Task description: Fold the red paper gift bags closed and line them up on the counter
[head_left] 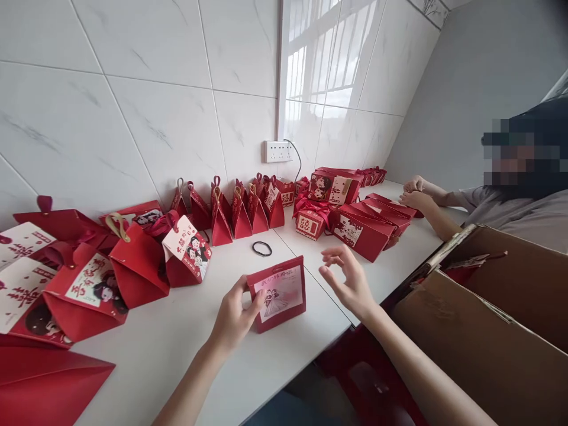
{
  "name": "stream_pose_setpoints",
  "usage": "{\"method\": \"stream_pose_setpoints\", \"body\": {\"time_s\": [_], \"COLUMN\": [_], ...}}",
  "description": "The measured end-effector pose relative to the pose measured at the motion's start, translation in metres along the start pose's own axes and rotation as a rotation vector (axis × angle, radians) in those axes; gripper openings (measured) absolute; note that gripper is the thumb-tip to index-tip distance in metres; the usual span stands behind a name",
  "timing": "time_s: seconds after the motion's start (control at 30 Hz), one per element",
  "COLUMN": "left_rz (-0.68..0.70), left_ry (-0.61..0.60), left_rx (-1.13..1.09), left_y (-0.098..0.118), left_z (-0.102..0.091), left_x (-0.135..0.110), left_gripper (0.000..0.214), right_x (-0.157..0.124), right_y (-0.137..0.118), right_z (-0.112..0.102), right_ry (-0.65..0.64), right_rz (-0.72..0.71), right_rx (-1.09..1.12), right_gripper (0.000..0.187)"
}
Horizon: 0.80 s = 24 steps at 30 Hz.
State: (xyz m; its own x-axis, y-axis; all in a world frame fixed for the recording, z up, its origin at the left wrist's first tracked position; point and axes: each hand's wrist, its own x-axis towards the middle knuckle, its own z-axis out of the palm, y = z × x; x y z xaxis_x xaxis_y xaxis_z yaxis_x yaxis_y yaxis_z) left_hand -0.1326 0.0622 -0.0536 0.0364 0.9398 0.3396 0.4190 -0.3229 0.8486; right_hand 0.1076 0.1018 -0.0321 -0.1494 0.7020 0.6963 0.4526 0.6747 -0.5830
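Observation:
My left hand (233, 316) grips the left side of a small red gift box (279, 299), thumb across its front. The box stands upright at the table's front, a pale printed panel with a drawn couple facing me. To its right, my right hand (350, 281) is raised with fingers apart and curved, touching nothing. A black elastic band (261, 248) lies on the white table (177, 361) behind the box.
Red gift boxes (222, 219) with ribbon loops line the wall, and more (93, 290) crowd the left. Bow-tied boxes (313, 219) stand at back right. A power strip (278, 152) is on the wall. At right are a cardboard carton (479, 319) and another person's hands (419, 192).

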Motion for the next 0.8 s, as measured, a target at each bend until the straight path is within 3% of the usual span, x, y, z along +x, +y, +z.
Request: {"method": "stream_pose_setpoints", "body": {"time_s": [0.1,0.23,0.43,0.63,0.8], "left_rz": [0.016,0.051,0.098,0.08,0.077], "left_ry": [0.004,0.028,0.052,0.012,-0.02], "left_rx": [0.014,0.04,0.062,0.076,0.088], "left_y": [-0.002,-0.005,-0.008,-0.008,-0.006], "left_z": [0.0,-0.001,0.002,0.007,0.009], "left_x": [0.002,0.002,0.001,0.002,0.001], "left_gripper": [0.022,0.022,0.023,0.022,0.024], "right_x": [0.016,0.024,0.02,0.025,0.044], "right_y": [-0.008,-0.01,-0.008,-0.011,-0.03], "right_z": [0.006,0.02,0.03,0.025,0.023], "right_ry": [-0.117,-0.231,-0.15,-0.123,-0.104], "right_rz": [-0.062,0.044,0.143,0.2,0.041], "right_rx": [0.014,0.144,0.364,0.377,0.338], "right_gripper": [0.027,0.026,0.017,0.017,0.012]}}
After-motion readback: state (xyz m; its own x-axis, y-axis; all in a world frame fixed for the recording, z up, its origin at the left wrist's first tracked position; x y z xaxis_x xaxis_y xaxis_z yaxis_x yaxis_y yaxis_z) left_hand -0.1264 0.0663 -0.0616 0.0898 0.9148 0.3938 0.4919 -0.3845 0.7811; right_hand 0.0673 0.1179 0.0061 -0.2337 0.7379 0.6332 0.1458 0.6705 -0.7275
